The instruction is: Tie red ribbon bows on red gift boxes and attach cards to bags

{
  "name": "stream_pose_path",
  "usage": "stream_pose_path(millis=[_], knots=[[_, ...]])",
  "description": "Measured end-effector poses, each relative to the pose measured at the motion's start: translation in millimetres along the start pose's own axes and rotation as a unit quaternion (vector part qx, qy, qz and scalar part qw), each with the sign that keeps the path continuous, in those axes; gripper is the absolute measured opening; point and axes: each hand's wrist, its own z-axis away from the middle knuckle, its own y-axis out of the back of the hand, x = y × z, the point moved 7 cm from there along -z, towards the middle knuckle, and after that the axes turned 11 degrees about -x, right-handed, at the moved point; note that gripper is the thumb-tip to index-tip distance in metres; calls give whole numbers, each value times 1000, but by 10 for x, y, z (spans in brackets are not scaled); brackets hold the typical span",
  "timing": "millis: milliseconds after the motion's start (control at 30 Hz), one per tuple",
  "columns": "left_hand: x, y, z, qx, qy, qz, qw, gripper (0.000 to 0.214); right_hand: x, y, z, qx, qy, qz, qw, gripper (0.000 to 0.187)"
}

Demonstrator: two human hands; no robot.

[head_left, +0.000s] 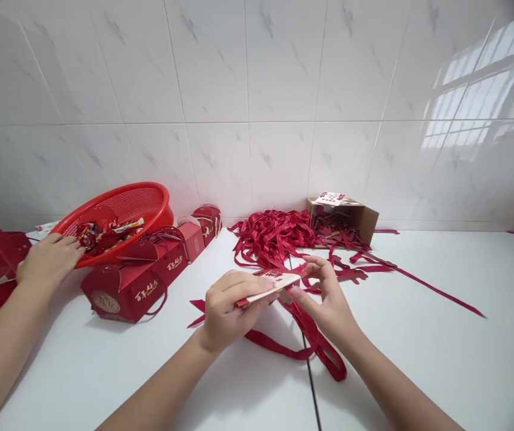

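Observation:
My left hand (234,306) is closed around a flat white-and-red printed card (279,278), held tilted above the table. A dark red ribbon (313,326) hangs from under the card's right end and loops down onto the tabletop. At that end is my right hand (331,302), thumb and fingers curled about the ribbon and the card's edge; the exact grip is partly hidden. Behind the hands lies a heap of dark red ribbons (275,236).
Another person's hand (53,260) reaches to a red plastic basket (149,206) of wrapped sweets at left. Red gift boxes (122,287) stand in a row beside it. A cardboard box (367,224) with red pieces lies near the tiled wall. A dark seam (313,389) crosses the white table.

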Motion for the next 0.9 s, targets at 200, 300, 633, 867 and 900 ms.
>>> stream_pose_path(millis=[200, 300, 633, 867, 900], knots=[[-179, 56, 34, 29, 77, 17, 996, 18, 282, -158, -26, -145, -105, 38, 983, 80], [-236, 75, 53, 40, 99, 14, 994, 16, 294, -173, -45, -169, -117, 32, 978, 50], [-435, 72, 109, 46, 212, 64, 974, 3, 153, 219, -176, -9, -52, -105, 993, 22], [75, -101, -31, -37, -20, 18, 999, 19, -258, 452, -15, 148, 93, -187, 967, 27], [138, -123, -45, -46, -39, 16, 998, 19, -315, 458, 20, 151, 119, -186, 964, 28]])
